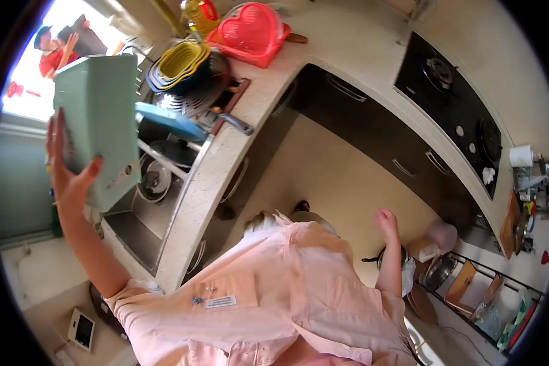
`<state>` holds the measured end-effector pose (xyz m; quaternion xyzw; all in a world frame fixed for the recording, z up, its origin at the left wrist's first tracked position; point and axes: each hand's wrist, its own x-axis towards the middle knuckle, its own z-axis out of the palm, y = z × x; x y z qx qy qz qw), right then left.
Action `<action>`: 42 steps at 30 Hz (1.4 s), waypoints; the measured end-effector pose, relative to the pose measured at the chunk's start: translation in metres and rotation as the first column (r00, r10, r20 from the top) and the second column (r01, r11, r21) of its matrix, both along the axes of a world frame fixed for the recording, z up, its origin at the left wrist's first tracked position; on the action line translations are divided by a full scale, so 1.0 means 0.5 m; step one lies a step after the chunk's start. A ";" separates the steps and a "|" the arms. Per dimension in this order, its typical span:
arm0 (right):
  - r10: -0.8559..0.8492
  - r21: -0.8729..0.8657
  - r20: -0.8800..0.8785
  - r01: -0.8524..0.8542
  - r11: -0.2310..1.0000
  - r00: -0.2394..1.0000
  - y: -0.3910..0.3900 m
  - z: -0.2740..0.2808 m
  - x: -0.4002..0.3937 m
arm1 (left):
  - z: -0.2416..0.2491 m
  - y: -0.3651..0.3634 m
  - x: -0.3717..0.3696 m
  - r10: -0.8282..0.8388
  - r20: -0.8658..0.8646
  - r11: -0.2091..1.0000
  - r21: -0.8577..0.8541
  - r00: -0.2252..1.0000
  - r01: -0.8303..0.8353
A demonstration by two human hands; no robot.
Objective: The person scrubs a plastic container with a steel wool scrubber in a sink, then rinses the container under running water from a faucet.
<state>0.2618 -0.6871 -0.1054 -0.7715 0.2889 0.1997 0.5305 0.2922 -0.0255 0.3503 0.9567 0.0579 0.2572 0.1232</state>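
We see the pale stone tabletop [348,43] curving around a sink [141,213] crowded with pans. Above the sink our left hand [67,174] grips a mint-green box [97,125] from below, fingers wrapped round its edge, lifting it clear. Our right hand [385,221] hangs free, fingers loosely curled, holding nothing.

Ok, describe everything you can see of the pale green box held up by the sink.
The pale green box is a tall rectangular container with smooth, matte sides, plastic by its look. A small round mark and faint print sit near its lower corner. It is raised and tilted above the sink, gripped from below by the left hand, thumb on its front face. Nothing else touches it.
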 end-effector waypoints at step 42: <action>0.369 -0.202 0.504 -0.309 0.929 0.781 0.212 0.732 0.839 | -0.359 -0.718 0.938 -0.624 0.453 -0.769 -0.501 0.637 -0.397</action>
